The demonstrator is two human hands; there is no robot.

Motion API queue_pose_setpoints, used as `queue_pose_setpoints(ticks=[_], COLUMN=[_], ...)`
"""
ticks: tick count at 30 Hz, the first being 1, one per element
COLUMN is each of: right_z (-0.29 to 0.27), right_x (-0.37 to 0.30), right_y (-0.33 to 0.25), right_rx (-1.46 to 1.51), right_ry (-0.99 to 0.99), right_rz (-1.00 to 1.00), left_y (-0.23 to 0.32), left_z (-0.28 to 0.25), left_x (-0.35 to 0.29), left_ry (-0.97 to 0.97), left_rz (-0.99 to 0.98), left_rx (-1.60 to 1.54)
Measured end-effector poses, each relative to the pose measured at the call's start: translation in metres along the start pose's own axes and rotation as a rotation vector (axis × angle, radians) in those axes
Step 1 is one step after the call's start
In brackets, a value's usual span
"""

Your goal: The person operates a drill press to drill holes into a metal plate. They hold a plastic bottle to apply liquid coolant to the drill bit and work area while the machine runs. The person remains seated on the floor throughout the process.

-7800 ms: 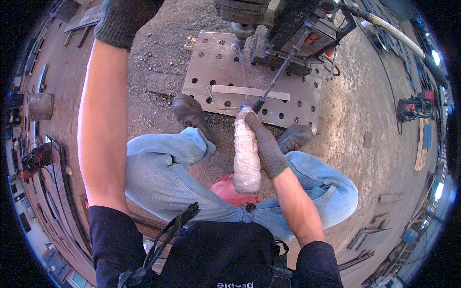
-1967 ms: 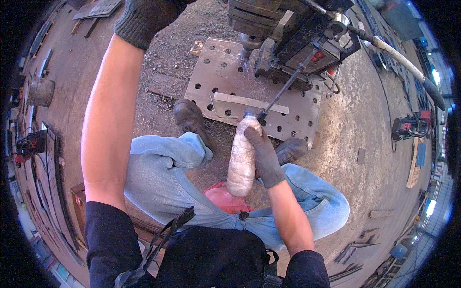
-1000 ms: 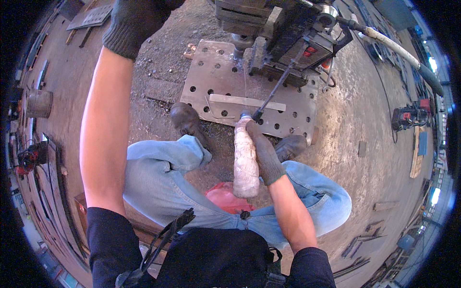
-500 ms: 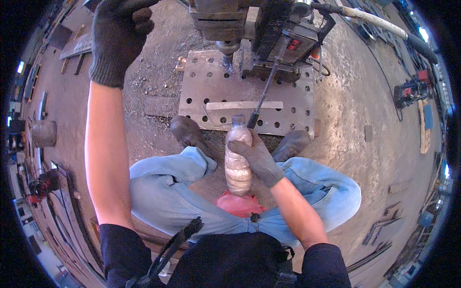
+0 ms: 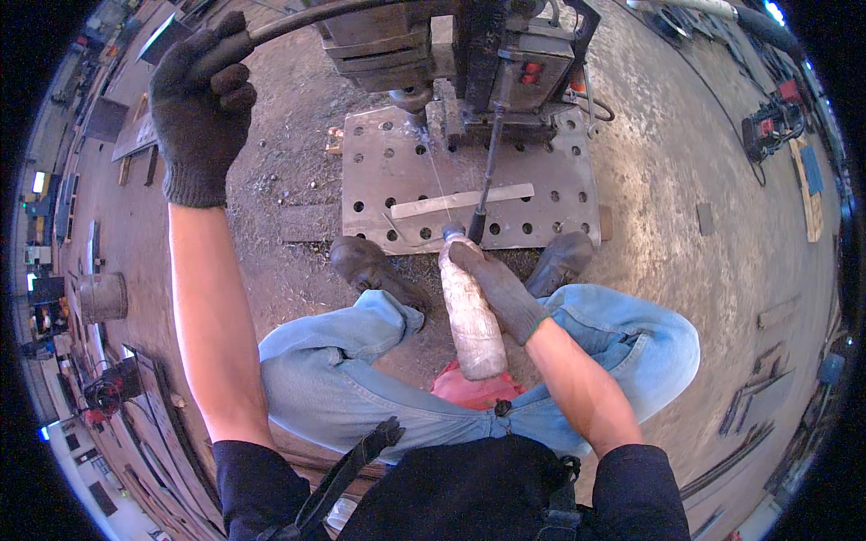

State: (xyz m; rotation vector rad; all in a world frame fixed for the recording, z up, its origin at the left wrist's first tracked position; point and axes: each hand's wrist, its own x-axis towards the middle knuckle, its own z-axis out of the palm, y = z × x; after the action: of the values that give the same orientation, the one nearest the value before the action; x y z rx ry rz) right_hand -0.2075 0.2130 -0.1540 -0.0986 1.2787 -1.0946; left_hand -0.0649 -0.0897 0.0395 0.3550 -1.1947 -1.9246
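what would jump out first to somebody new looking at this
Probably the cloudy bottle in the gloved right hand, center frame, with what looks like a thin jet running from its tip toward the drilling machine's chuck. Next, at upper left, the gloved left hand grips a dark lever. Beneath the chuck lies a metal plate dotted with round holes.

Dark knitted gloves [image 5: 194, 144] cover my left hand [image 5: 206, 113] and right hand [image 5: 501, 293], the right cuff [image 5: 534, 326] edged in green; my black top [image 5: 469, 500] has short sleeves [image 5: 257, 487]; a black strap [image 5: 350, 467], faded blue jeans [image 5: 361, 388] and dark boots [image 5: 361, 261] complete my clothing.
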Motion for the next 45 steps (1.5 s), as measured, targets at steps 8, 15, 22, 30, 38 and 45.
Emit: queue_pose_setpoints(ticks=[8,15,22,30,38,45], right_z=[0.004,0.008,0.006,0.003,0.002,0.008], right_x=[0.0,0.007,-0.005,-0.004,-0.004,-0.006], right_y=[0.006,0.012,0.0,0.0,-0.003,-0.002], right_rx=[-0.068,-0.446,0.072,0.131,0.11,-0.029], right_ry=[0.024,-0.003,-0.099,-0.056,-0.045,-0.036], right_rz=[-0.327,-0.414,-0.126,0.019,0.001,-0.3], left_y=[-0.003,-0.001,-0.001,-0.001,0.001,-0.002], left_z=[0.012,-0.002,0.002,-0.001,-0.023,-0.007], left_x=[-0.002,-0.001,-0.003,-0.001,0.005,0.0], left_ry=[0.033,-0.093,-0.046,-0.063,-0.16,-0.095], left_rz=[-0.003,-0.032,0.005,-0.016,-0.035,-0.025], left_rx=[0.046,-0.002,0.035,0.005,-0.033,-0.041])
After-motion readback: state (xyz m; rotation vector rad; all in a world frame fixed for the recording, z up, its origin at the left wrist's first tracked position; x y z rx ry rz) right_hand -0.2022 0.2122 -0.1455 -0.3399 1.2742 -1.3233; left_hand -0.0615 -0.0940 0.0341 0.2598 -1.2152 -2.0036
